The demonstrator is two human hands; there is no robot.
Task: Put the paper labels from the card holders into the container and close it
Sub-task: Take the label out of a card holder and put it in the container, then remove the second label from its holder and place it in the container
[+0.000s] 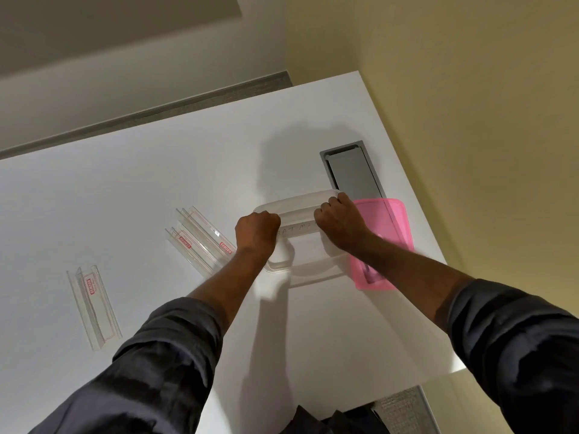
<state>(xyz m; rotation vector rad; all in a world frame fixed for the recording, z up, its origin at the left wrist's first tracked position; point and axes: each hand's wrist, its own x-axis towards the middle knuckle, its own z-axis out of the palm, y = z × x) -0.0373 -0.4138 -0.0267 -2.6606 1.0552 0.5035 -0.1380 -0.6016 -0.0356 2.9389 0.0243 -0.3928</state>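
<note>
**A:** What takes up most of the view?

**B:** One white table (131, 195), running from the near edge to the far wall. Set into its far right part is one grey cable hatch (354, 173).

**A:** And the container?

**B:** One clear plastic container (300, 264) stands right of centre, just near of the hatch. One pink translucent lid (380, 214) lies flat on the table touching its right side, partly over the hatch.

**A:** The hands?

**B:** Two, both over the container, dark sleeves pushed up the forearms. The left hand (257, 233) is closed in a fist at the left end of a white paper label (296, 230), and the right hand (340, 225) is curled down on its right end. The label carries handwriting and sits across the container's opening between them.

**A:** Card holders?

**B:** I count three clear ones with red print. Two card holders (200, 239) lie side by side, touching, just left of the left hand. One single card holder (94, 305) lies well apart, near left.
</note>
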